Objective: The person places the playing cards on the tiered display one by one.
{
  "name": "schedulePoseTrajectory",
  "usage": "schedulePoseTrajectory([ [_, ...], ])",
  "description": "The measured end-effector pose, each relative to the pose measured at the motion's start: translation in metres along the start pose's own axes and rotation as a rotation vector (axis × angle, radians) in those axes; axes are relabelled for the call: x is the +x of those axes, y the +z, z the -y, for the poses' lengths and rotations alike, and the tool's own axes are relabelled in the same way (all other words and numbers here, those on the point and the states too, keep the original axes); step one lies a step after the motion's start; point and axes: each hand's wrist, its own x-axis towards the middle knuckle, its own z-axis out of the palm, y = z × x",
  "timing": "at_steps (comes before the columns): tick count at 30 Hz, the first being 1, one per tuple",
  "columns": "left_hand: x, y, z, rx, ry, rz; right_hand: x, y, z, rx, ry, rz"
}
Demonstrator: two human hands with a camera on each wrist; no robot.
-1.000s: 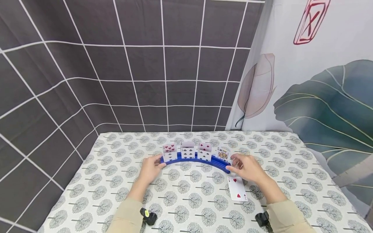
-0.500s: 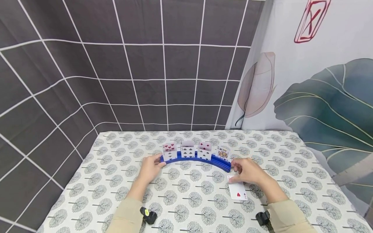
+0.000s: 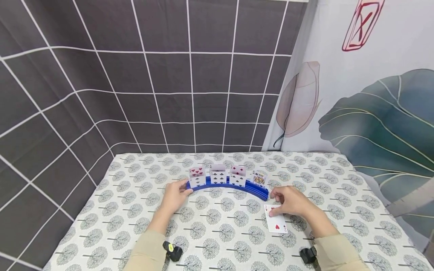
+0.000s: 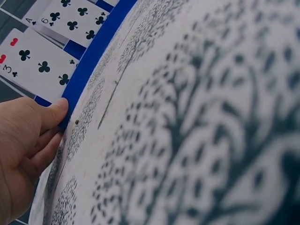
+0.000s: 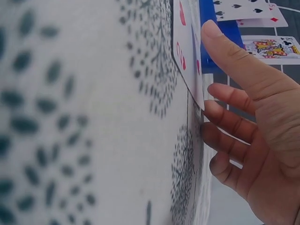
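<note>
A curved blue playing card holder (image 3: pixel 217 184) stands on the cloth with several cards upright in it. My left hand (image 3: pixel 175 195) pinches its left end, thumb in front, beside the three of clubs (image 4: pixel 43 65). The six of clubs (image 3: pixel 218 177) is further along, and the king (image 3: pixel 259 179) stands near the right end. A two of hearts (image 3: pixel 277 224) lies face up in front of that end. Over its upper part is my right hand (image 3: pixel 292 200), the thumb (image 5: pixel 225 42) stretched out and the other fingers loosely bent, with nothing between them.
A white cloth (image 3: pixel 217 233) with a grey tree print covers the table. Behind rises a dark curtain (image 3: pixel 162 75) with white grid lines, beside a pale leaf-printed curtain (image 3: pixel 373 86) on the right.
My right hand has left the holder's right end and come back toward me, its thumb now over the two of hearts. My left hand stays on the left end.
</note>
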Motion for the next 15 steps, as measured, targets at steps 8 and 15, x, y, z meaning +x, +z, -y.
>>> schedulePoseTrajectory([
  [8,0.0,-0.0007,-0.0005,-0.005,-0.002,0.003,-0.004,-0.0014,-0.001,0.025,-0.014,0.037],
  [15,-0.0008,-0.0008,-0.0014,-0.007,0.0,0.001,-0.0054,-0.0015,-0.0035,0.066,-0.009,0.109],
])
